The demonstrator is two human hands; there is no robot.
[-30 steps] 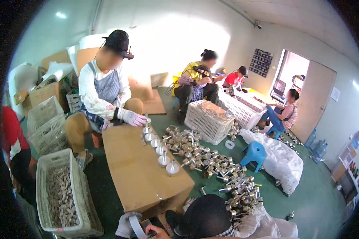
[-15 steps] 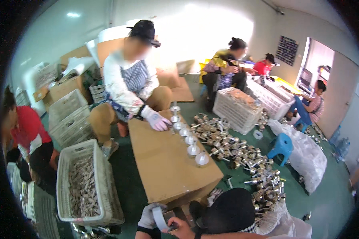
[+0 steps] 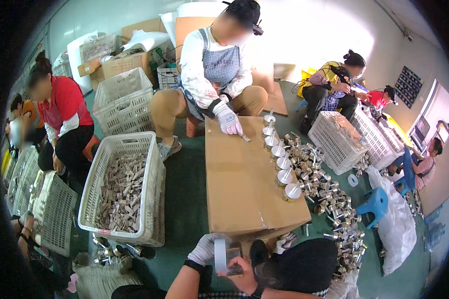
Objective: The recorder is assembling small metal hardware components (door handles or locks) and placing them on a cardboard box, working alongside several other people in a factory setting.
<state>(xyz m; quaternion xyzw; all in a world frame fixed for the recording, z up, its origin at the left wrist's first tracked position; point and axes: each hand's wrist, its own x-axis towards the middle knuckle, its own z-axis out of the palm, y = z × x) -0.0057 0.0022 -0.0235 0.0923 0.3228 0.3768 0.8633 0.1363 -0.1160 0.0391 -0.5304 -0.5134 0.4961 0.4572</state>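
My left hand [image 3: 204, 250], in a pale glove, is closed around a pale ring-shaped roll [image 3: 220, 255] that looks like tape. Beside it, my bare right hand [image 3: 243, 279] has its fingers bent against a small brownish and dark piece by the roll; its kind is partly hidden by the fingers. Both hands are close together just below the near edge of a large cardboard box [image 3: 249, 199]. Along the box's right side stands a row of several round metal fittings [image 3: 292, 192] with white tops and stems.
Across the box, a co-worker's gloved hand [image 3: 228, 121] holds a small flat strip [image 3: 246, 138]. At left stands a white crate [image 3: 87, 209] of small pale pieces. Metal fittings [image 3: 341, 209] heap on the floor at right, near a blue stool [image 3: 374, 206] and a white plastic sack [image 3: 396, 231].
My view has swung left, so the scene sits further right. The co-worker's hand has drawn back from the row and shows a small strip. My hands still hold the roll close together.
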